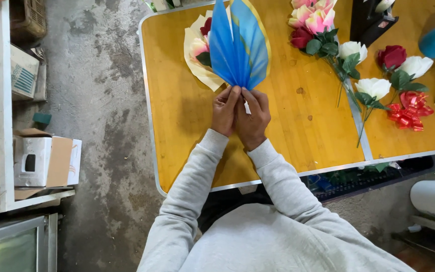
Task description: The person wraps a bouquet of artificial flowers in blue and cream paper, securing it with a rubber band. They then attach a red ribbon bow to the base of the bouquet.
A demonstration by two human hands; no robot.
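My left hand (224,111) and my right hand (253,117) are pressed together over the yellow table (177,121). Both pinch the gathered lower end of a blue wrapping sheet (240,45) with a yellow edge, which fans upward from my fingers. Behind the blue sheet lies a cream paper sheet (197,60) holding a pink flower and a dark red flower (206,26), partly hidden by the blue sheet.
Loose artificial flowers lie on the table's right half: pink ones (313,17), white ones (373,86), a red rose (391,56). A red ribbon bow (409,112) sits near the front edge. Cardboard boxes (46,161) and white shelving stand on the concrete floor at left.
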